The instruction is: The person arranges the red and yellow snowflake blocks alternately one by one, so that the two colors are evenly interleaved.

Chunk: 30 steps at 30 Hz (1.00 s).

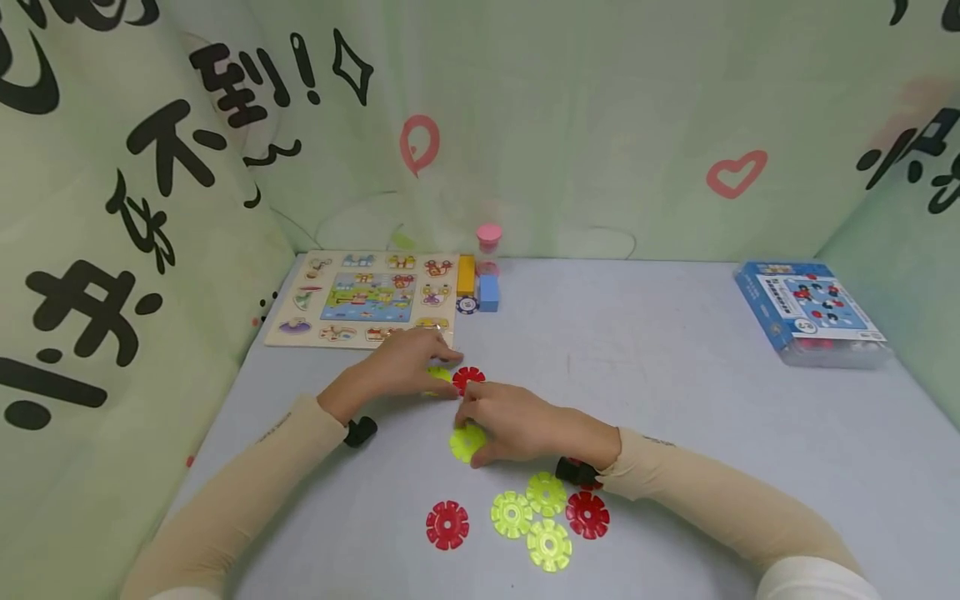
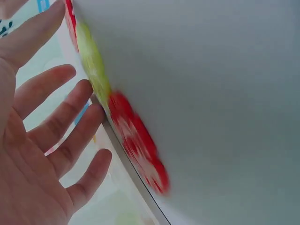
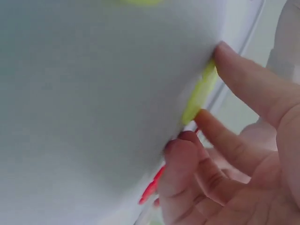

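My right hand (image 1: 517, 423) holds a yellow-green notched plastic disc (image 1: 467, 442) by its edges on the table. In the right wrist view, the thumb and a finger touch opposite ends of that disc (image 3: 200, 93). My left hand (image 1: 401, 364) lies over another yellow-green disc (image 1: 438, 381), partly covering it. Just right of it is a red disc (image 1: 468, 378). In the left wrist view, the left hand's fingers (image 2: 86, 166) are spread and loosely bent beside a row of red and yellow-green discs, blurred there.
Nearer me lie a red disc (image 1: 447, 525), several yellow-green discs (image 1: 549, 545) and another red disc (image 1: 587, 515). Farther back are a wooden picture board (image 1: 295, 302), yellow and blue blocks (image 1: 488, 293) and a pink-topped object (image 1: 489, 237). A blue box (image 1: 813, 312) stands at the right.
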Tool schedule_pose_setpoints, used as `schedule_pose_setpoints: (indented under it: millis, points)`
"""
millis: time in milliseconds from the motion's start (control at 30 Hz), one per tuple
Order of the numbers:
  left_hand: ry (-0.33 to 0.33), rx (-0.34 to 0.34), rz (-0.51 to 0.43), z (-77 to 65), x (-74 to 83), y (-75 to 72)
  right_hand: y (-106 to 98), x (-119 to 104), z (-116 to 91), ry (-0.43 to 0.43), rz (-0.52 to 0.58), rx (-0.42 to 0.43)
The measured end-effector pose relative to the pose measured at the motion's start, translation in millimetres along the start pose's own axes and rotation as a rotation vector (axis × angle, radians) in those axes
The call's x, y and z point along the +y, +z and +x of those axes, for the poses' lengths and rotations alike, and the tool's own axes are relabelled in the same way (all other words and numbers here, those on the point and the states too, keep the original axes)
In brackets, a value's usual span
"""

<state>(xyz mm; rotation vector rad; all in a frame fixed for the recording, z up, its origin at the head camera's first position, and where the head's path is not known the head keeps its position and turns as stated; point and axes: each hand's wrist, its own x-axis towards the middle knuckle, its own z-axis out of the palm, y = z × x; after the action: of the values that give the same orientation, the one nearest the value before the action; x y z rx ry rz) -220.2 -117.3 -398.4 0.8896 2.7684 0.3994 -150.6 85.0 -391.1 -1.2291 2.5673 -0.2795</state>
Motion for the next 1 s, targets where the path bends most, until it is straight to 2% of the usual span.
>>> schedule_pose_setpoints:
  millis: [100,200,333,667,800,900,1000]
  points:
    - [0.038,-0.016,-0.001,7.1,7.9,2.7,-0.5,-2.8,-0.9,0.032,0.015,-0.042]
    - [0.031,-0.032,0.016,10.6,13.5,3.6,-0.8,-5.7,-3.2,0.037,0.039,-0.062]
    - [0.003,-0.036,0.052,11.1,16.6,2.1,-1.7,-9.4,-7.4,0.001,0.047,-0.055]
    - [0.012,-0.021,0.044,11.0,14.0,3.8,-1.9,-0.4,-12.5,-0.086,0.072,-0.018]
    - [0.015,-0.014,0.049,11.6,13.2,5.1,-4.8,12.2,-15.0,-0.062,0.085,0.012]
    - [0.018,-0.012,0.056,12.3,13.0,5.6,-11.6,31.9,-18.5,0.003,0.128,0.062]
    - [0.014,-0.015,0.062,11.6,13.1,5.7,-15.9,56.5,-18.3,0.083,0.153,0.145]
